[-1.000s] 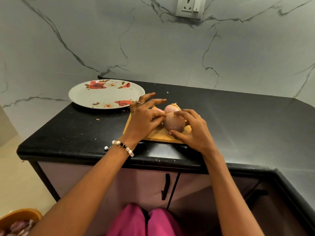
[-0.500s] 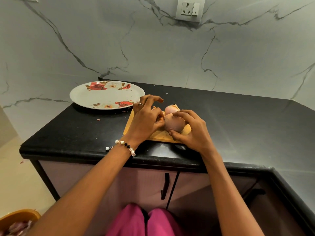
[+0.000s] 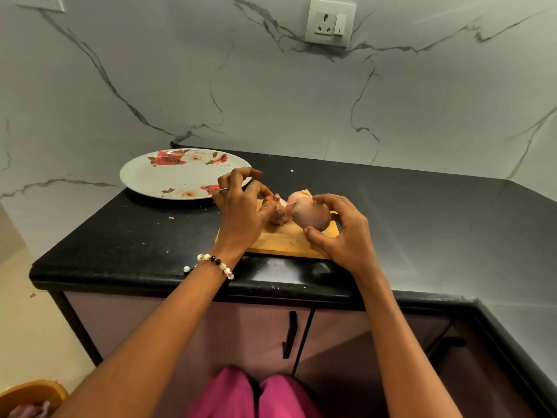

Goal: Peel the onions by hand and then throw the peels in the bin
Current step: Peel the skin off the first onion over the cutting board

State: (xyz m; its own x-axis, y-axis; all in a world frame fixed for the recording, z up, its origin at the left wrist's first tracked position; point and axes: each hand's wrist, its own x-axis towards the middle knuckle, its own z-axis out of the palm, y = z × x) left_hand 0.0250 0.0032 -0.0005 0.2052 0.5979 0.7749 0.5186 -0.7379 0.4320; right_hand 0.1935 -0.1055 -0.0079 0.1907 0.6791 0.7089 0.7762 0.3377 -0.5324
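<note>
Now left hand (image 3: 241, 217) pulled aside, fingers pinching torn peel (image 3: 281, 214); right hand (image 3: 340, 233) fingers curled round onion (image 3: 312, 214)

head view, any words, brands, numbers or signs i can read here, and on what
None can be read.
Plate: a rose pattern only, no lettering.
Wall socket: plain face, no marking that shows.
Chopping board, onion and countertop: no labels or print.

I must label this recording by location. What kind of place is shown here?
Most likely a home kitchen: a black stone counter with cabinet doors below, a marble-look wall with a power socket, and a cutting board with an onion being peeled.
</note>
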